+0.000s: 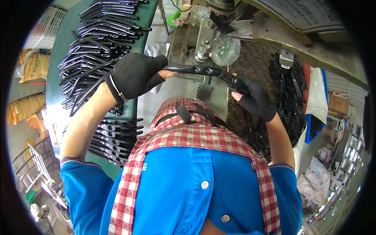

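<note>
A glossy black bent metal bar (pixel 196 69) with holes and fittings spans the middle of the view, held level in both hands. My left hand (pixel 137 74), in a black fingerless glove, is closed round its left end, thumb tip underneath. My right hand (pixel 254 98), gloved alike, grips the lower right end. Beyond the bar is a metal fixture (pixel 203 49) on a machine, beside a clear bag of small hardware (pixel 227 51).
Many similar black bars (pixel 92 55) lie on a green table (pixel 58 90) at left, with more stacked lower (pixel 113 137). A dark pile of black parts (pixel 291 96) sits at right. An overhanging machine plate (pixel 297 19) borders the upper right; woven sacks (pixel 21 105) stand far left.
</note>
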Available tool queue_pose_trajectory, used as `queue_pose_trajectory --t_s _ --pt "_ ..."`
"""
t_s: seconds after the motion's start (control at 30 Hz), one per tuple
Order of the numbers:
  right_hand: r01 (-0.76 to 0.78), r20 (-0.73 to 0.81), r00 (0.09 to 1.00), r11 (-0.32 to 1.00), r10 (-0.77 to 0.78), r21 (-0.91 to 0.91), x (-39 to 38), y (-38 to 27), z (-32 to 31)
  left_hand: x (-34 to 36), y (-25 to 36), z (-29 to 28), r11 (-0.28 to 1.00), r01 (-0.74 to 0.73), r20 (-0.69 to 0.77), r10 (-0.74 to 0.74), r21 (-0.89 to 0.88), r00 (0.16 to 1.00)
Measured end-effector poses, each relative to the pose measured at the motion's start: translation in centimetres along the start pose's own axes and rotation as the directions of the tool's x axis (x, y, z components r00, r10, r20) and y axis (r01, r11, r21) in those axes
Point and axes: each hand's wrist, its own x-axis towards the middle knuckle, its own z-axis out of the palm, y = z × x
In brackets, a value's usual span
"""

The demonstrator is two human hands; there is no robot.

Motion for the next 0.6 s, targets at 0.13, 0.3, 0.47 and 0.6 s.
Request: queue_pose_trajectory --t_s 0.13,0.3,0.47,0.6 --pt "0.05 -0.114 0.987 0.887 -0.115 -0.459 0.8 -1.5 0.6 -0.4 -0.1 0.0 0.989 0.005 0.046 -0.012 0.147 0.999" --pt "-0.018 0.067 0.996 0.859 0.061 -0.512 2.4 -2.4 0.0 0.1 0.3 -0.8 0.969 -0.007 0.114 -0.022 0.246 0.993" --pt "0.103 0.033 0.994 0.74 -0.109 -0.665 2.5 -2.7 0.4 -0.3 0.3 0.4 0.984 0.025 0.152 -0.052 0.179 0.987" --pt "0.077 -0.017 0.988 0.586 -0.152 -0.807 3.0 -4.2 0.2 -0.4 0.0 1.5 0.992 0.062 0.104 -0.073 0.107 0.992"
